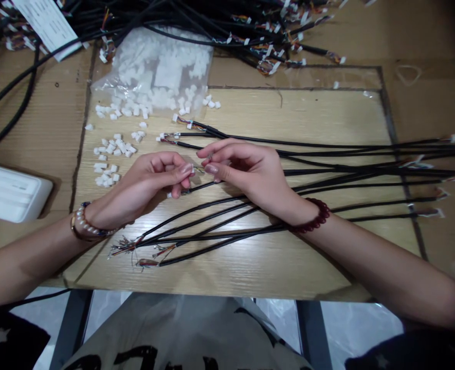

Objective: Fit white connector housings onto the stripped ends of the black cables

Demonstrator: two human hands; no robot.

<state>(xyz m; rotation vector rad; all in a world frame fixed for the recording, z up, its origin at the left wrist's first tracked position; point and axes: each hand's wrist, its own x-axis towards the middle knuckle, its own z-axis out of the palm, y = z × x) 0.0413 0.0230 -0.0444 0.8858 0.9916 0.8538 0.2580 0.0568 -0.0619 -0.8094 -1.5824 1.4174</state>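
Note:
Above the middle of the table, my left hand [161,177] pinches a small white connector [192,168] between thumb and forefinger. My right hand [246,167] faces it, its thumb and fingertips closed on thin wires [200,169] that run to the connector. Beneath and beside both hands lie several black cables [219,217]. Those nearest my body end in bare, fanned-out wires [125,246] at the left. Farther back, other cable ends carry white connectors [176,118]. Loose white connectors [117,146] are scattered left of my left hand.
A clear plastic bag [165,67] full of white connectors lies at the back. Behind it is a big heap of black cables [196,20] with a paper label [50,23]. A white box-shaped device [15,191] sits at the left. Brown cardboard [435,103] borders the wooden tabletop [308,267].

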